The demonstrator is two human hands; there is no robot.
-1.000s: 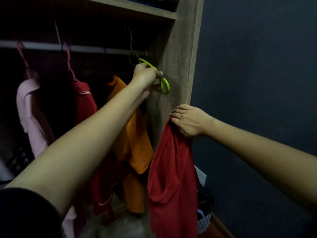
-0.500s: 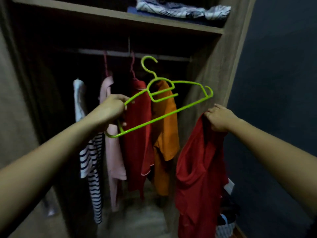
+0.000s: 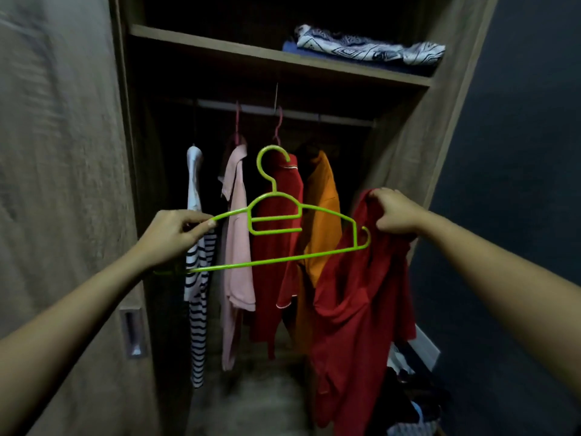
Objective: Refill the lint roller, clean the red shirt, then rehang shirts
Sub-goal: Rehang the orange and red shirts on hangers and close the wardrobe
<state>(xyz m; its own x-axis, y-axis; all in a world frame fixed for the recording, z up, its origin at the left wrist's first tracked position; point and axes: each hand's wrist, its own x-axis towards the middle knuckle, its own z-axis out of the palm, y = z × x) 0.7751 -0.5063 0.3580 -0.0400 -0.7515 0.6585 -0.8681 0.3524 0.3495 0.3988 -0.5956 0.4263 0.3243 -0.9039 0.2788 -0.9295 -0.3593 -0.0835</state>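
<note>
My left hand (image 3: pixel 171 236) pinches the left end of a bright green plastic hanger (image 3: pixel 276 234), held level in front of the open wardrobe, off the rail. My right hand (image 3: pixel 394 215) grips the top edge of a loose red shirt (image 3: pixel 361 309), which hangs down to the right of the hanger; the hanger's right tip sits close to the shirt. On the rail (image 3: pixel 283 111) behind hang a striped shirt (image 3: pixel 196 278), a pink shirt (image 3: pixel 237 247), another red shirt (image 3: pixel 276 247) and an orange shirt (image 3: pixel 323 221). No lint roller is in view.
The wardrobe's sliding door (image 3: pixel 63 184) with a recessed handle (image 3: pixel 133 332) fills the left. Folded patterned cloth (image 3: pixel 367 50) lies on the upper shelf (image 3: pixel 251 58). A dark blue wall (image 3: pixel 518 184) is on the right, and a basket of clothes (image 3: pixel 412 416) sits on the floor below it.
My left hand pulled the green hanger off the rail and brought it down and out in front of the clothes. The view backed away from the wardrobe; my right hand kept the red shirt.
</note>
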